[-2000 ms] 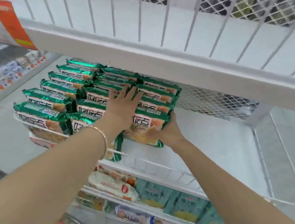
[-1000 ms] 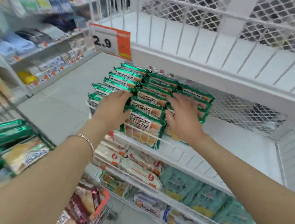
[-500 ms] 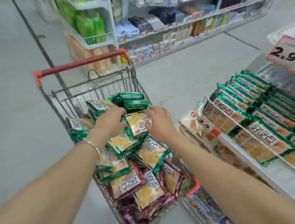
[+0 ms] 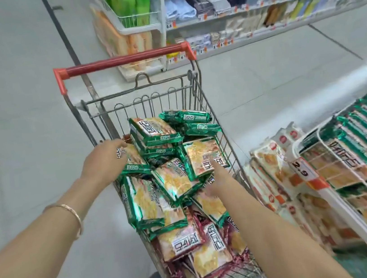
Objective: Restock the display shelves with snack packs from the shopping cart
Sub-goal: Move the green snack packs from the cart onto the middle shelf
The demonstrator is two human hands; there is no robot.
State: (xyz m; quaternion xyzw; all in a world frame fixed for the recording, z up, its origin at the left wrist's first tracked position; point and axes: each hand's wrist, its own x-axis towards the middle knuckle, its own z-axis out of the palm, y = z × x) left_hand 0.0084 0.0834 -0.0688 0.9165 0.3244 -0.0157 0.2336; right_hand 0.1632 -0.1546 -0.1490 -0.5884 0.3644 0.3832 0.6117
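Note:
The shopping cart (image 4: 124,62) with a red handle stands in front of me, piled with green snack packs (image 4: 155,131) and dark red packs (image 4: 182,240) at the near end. My left hand (image 4: 105,161) reaches in at the cart's left side and grips a green pack (image 4: 134,162). My right hand (image 4: 219,181) is low among the packs, thumb on the face of another green pack (image 4: 201,157), its fingers hidden behind. The display shelf (image 4: 305,143) on the right holds rows of the same green packs (image 4: 357,157) behind a wire front.
A 2.9 price tag (image 4: 302,170) hangs on the shelf's front. Orange-and-white packs (image 4: 268,164) fill the lower tier. Across the aisle stand stocked shelves (image 4: 253,8) and a white basket of green bottles (image 4: 133,4). Bare floor lies left of the cart.
My view swung left from the display shelf to the cart. Both hands left the shelved packs and went down into the cart's pile, spreading apart onto separate green packs.

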